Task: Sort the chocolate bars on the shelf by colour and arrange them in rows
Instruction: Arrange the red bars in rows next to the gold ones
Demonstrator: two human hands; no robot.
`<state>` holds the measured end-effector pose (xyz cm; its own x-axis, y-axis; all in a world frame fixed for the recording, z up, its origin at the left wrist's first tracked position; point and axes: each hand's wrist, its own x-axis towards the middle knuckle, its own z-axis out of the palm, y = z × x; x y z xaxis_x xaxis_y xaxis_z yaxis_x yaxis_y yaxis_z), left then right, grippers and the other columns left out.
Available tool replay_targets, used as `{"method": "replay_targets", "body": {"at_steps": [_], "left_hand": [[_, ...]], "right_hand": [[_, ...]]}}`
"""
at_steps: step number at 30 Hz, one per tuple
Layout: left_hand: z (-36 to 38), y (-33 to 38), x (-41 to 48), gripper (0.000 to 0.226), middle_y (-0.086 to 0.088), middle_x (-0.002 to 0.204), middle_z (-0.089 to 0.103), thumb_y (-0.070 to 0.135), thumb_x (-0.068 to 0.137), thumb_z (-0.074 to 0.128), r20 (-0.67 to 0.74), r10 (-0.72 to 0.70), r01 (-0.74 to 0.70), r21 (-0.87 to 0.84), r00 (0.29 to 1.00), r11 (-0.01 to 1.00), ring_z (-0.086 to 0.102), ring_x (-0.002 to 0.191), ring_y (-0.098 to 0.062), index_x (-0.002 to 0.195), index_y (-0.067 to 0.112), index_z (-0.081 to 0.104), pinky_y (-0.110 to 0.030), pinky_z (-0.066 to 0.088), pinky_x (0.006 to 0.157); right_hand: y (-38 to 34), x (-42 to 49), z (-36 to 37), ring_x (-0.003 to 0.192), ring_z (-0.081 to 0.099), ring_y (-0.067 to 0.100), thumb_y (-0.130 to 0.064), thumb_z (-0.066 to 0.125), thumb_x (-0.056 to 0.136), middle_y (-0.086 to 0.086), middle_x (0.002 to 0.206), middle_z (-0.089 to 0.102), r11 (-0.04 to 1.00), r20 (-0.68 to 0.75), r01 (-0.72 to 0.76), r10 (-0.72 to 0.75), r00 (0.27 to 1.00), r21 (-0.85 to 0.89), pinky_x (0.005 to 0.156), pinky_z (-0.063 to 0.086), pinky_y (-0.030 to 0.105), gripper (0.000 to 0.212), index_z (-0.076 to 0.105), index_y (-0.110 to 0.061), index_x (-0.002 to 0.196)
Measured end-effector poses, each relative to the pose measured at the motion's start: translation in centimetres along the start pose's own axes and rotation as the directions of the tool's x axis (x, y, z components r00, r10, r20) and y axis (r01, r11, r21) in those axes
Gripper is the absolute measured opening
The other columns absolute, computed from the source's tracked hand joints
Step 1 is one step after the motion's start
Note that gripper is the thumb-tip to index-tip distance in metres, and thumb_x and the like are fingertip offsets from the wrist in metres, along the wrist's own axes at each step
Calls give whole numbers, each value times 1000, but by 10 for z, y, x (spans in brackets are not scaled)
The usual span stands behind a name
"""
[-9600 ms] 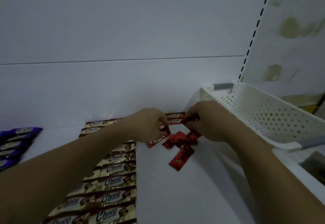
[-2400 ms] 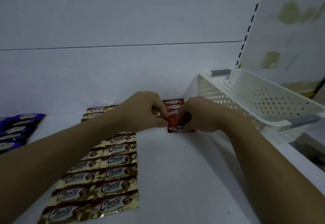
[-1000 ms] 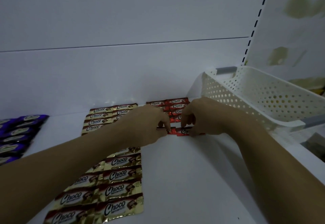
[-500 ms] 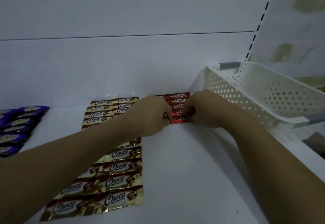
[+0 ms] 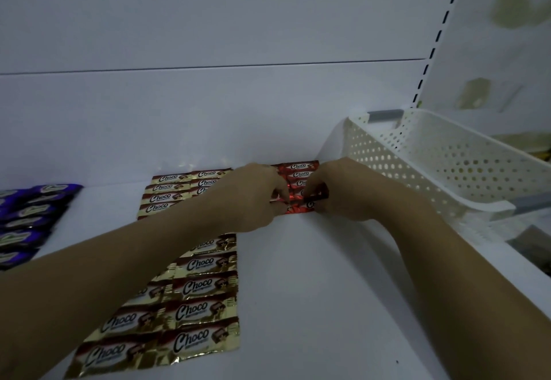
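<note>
Red Choco bars [image 5: 300, 171] lie in short rows at the back of the white shelf [image 5: 313, 290]. My left hand [image 5: 253, 197] and my right hand [image 5: 343, 191] meet over the nearest red bar [image 5: 298, 209], each pinching an end of it with curled fingers. Gold Choco bars [image 5: 202, 290] lie in two columns running from the shelf's back to its front, partly hidden under my left forearm. Purple bars [image 5: 26, 218] lie stacked at the far left edge.
A white perforated basket [image 5: 447, 165] with grey handles stands tilted at the right, close to my right wrist. The shelf's white back panel rises behind the bars. A slotted upright [image 5: 438, 36] runs up at the right.
The loose pile of red bars seen earlier is now laid out in rows at the back. Over the last second both hands moved slightly toward the back with the nearest red bar.
</note>
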<state>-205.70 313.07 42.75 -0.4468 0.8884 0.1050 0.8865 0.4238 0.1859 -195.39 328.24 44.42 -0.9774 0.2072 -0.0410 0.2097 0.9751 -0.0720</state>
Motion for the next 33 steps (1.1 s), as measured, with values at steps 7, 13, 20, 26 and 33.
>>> {"method": "replay_targets", "body": {"at_steps": [7,13,20,26,33], "left_hand": [[-9,-12,5,23,15,102,50,31,92,61,-2,-27,27,-33,1000,999,47,97,-6,114,30,67,-32,44,92],[1,-8,13,17,21,83,52,31,88,66,-2,-37,37,-56,999,998,48,74,1,103,31,73,-13,34,64],[3,-3,11,20,14,94,55,36,89,62,-39,-57,56,-30,998,998,56,93,-10,106,31,70,-25,42,77],[2,-2,14,39,4,123,55,42,94,52,-21,-115,114,-21,993,993,52,112,-16,129,26,57,-30,43,93],[20,-4,12,52,-9,148,38,42,101,25,174,-96,71,144,980,987,36,135,-26,143,13,36,-43,35,109]], "right_hand": [[8,3,0,108,56,19,-28,60,93,-1,122,60,997,-110,-40,48,993,69,91,43,30,31,62,-28,124],[-1,12,9,106,57,20,-21,60,91,0,116,63,1000,-35,-6,6,999,15,86,46,30,30,66,-31,119],[1,13,9,104,57,20,-22,58,92,1,114,62,1000,-28,-9,10,1000,13,86,48,31,28,66,-31,118],[4,19,15,113,54,25,-20,44,98,5,124,56,998,-122,-53,55,991,18,98,44,41,31,57,-18,126],[2,29,35,142,26,22,-28,38,102,6,155,26,1000,45,4,-3,999,-15,113,28,44,51,26,-12,149]]}}
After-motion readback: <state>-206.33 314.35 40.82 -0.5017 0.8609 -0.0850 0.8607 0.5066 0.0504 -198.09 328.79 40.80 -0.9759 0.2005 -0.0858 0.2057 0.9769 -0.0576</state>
